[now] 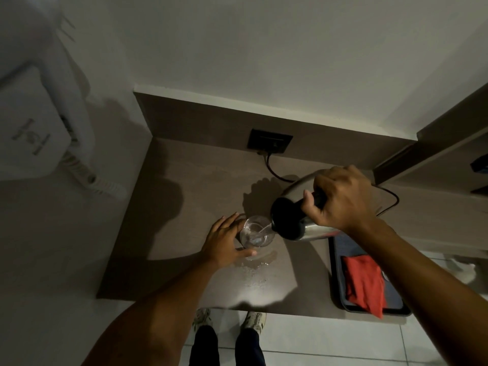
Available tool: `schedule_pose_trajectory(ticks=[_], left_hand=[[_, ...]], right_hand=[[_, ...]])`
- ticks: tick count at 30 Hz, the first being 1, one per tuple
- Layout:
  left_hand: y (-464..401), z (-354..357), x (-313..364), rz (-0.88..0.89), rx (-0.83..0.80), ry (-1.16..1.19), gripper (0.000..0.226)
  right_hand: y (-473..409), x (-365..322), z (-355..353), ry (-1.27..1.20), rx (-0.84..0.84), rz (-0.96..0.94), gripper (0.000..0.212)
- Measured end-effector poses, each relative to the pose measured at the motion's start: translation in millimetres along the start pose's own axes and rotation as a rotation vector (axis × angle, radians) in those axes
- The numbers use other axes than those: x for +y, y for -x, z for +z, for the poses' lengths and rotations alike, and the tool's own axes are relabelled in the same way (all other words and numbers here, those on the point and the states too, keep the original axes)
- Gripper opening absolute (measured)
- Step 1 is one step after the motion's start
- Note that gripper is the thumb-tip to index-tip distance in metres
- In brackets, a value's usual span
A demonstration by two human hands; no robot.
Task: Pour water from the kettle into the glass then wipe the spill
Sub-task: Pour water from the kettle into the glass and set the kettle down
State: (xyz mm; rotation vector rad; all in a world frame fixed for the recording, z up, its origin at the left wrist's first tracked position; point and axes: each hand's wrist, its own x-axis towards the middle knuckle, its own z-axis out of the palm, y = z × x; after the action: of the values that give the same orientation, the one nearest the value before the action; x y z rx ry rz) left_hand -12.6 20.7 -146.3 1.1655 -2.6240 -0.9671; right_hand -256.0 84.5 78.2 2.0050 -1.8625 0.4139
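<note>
A steel kettle [309,228] with a black lid is tipped to the left above the brown counter, and a thin stream of water runs from its spout into a clear glass [257,232]. My right hand [340,196] grips the kettle's black handle. My left hand [227,241] wraps the glass from its left side, thumb in front. A puddle and droplets of spilled water [256,265] lie on the counter just in front of the glass. A red cloth [365,282] lies folded on a dark tray at the right.
The dark tray [340,294] sits at the counter's front right edge. A black wall socket [269,141] with a cord [390,196] trailing right is behind the kettle. A white wall-mounted device [34,122] hangs at the left. My shoes [254,319] show below the counter edge.
</note>
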Motion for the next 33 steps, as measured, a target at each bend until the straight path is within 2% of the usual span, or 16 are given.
schedule_pose_trajectory(ticks=[10,24,33], left_hand=[[-0.6,1.7,-1.8,0.006,-0.018,-0.02,0.109],[-0.6,1.9,-3.1,0.03,0.006,0.004,0.105],[0.1,1.7,-2.9,0.011,-0.016,0.009,0.111]], right_hand=[[-13.0,-4.8,-5.9,0.076,-0.03,-0.084,0.053],[-31.1,-9.1,-20.6,0.122,-0.115,-0.167,0.055],[-35.3,-13.3,-28.9,0.139,-0.165,-0.21,0.057]])
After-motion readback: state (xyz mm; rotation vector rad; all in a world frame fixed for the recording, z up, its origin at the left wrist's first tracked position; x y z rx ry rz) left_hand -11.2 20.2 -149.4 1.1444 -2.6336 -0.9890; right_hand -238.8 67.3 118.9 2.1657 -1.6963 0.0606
